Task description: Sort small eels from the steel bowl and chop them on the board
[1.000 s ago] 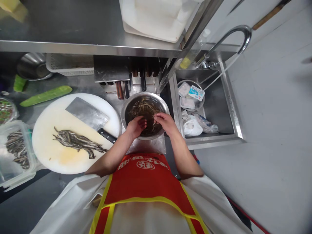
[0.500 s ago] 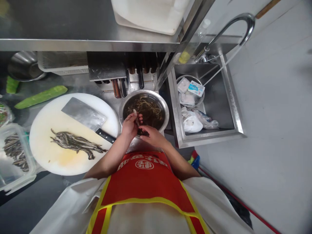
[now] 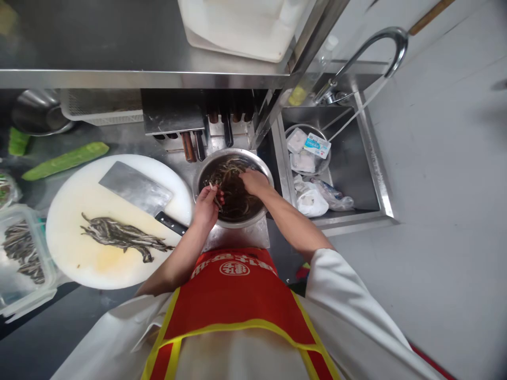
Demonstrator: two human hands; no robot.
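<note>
A steel bowl of dark, murky water stands before me, with thin pale and dark strands in it. Over its left rim my left hand is closed, pinching a thin pale strip that looks like eel. My right hand reaches into the far right of the bowl among the strands. Its fingers bend downward, their tips hidden, and what they grip is unclear. Left of the bowl, dark eel-like strips lie in a bunch on a round white cutting board, below a cleaver.
A clear plastic tub with more dark strips is at far left. Behind the board lies a peeled green vegetable. Knives stand in a rack behind the bowl. To the right, a sink holds packages under a curved faucet.
My right hand has moved from the bowl's near rim, beside the left hand, to the strands at its far right. My left hand has shifted slightly left and down, still pinching the strip.
</note>
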